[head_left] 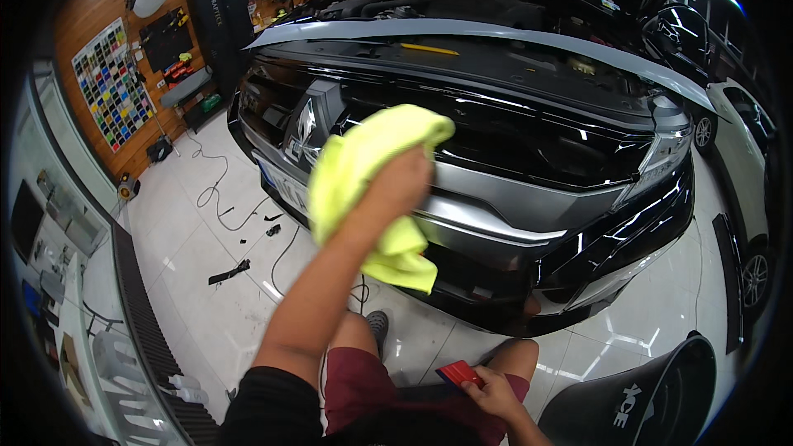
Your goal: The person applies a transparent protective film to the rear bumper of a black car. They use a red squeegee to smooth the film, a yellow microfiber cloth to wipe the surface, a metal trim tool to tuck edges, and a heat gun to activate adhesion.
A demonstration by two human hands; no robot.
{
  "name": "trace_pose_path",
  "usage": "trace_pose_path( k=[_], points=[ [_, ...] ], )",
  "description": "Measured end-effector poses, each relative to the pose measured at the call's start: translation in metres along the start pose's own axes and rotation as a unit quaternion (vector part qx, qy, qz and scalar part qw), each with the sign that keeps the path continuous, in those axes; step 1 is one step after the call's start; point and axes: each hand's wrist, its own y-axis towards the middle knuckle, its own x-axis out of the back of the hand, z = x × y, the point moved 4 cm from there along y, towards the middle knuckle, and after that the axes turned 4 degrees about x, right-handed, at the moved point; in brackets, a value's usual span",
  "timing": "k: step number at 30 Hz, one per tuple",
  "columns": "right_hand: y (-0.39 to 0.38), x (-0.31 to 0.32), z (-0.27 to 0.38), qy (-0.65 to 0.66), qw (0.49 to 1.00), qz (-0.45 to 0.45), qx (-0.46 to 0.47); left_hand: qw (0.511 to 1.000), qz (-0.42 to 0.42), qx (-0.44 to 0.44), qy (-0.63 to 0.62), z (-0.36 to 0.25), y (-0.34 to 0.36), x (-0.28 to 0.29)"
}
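My left hand (405, 180) is closed on a bright yellow-green cloth (351, 161), which hangs in front of the black car's front end (529, 144). The cloth covers part of the grille and the silver trim (516, 219); whether it touches them I cannot tell. Motion slightly blurs this hand. Low by my right thigh, my right hand (496, 394) grips a flat red squeegee (459, 373) with a dark edge, apart from the car.
A long pale grey strip (479, 27) lies across the front of the engine bay, beside a yellow stick-like tool (429, 49). At lower right stands a large black bin (661, 392). A cable (216, 190) and black pieces (230, 272) lie on the tiled floor.
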Motion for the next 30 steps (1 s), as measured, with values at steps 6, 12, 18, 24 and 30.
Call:
trace_pose_path(
  k=[6,12,18,24,30],
  points=[
    [-0.008,0.040,0.023,0.001,0.999,-0.045,-0.011,0.968,-0.075,-0.040,0.236,0.044,0.016,0.091],
    [-0.056,0.195,0.097,0.145,0.922,-0.351,0.070,0.906,-0.359,-0.101,0.201,0.027,0.029,0.184],
    [0.045,0.353,0.227,-0.164,0.813,-0.472,0.299,0.831,-0.378,-0.406,-0.034,-0.257,0.134,0.226],
    [0.192,0.374,0.303,-0.280,0.679,-0.521,0.434,0.862,-0.294,-0.359,0.205,-0.279,0.293,0.099],
    [0.305,0.410,0.232,-0.396,0.840,-0.246,0.277,0.950,-0.078,-0.272,0.134,-0.111,0.074,0.136]
  ],
)
